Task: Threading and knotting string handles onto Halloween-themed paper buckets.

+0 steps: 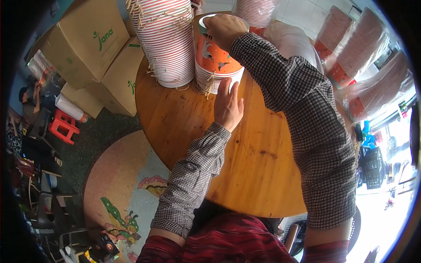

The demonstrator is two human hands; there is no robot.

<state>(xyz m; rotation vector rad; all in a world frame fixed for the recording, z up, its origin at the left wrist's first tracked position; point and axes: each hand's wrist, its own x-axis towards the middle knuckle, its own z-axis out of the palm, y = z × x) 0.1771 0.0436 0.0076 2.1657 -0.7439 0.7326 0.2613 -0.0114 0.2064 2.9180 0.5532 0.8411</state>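
Observation:
An orange paper bucket (219,57) with animal pictures stands on a short stack of white-rimmed paper buckets (223,78), toward the far side of a round wooden table. My right hand (226,30) reaches across from the right, its fingers closed over the bucket's rim. In front of the short stack is my left hand (229,106), open, fingers stretched out toward the lower buckets; whether the fingertips touch them I cannot tell. Twine (207,87) hangs at the base of this stack. Directly left rises a tall nested stack of striped-looking paper buckets (164,44), with twine handles around its upper part.
The wooden table (258,162) spans the middle. Plastic-wrapped bucket stacks (362,48) stand at the right, another wrapped stack (255,11) behind. Large cardboard boxes (90,41) and a red stool (64,126) are at the left. Other people (30,103) sit at the far left.

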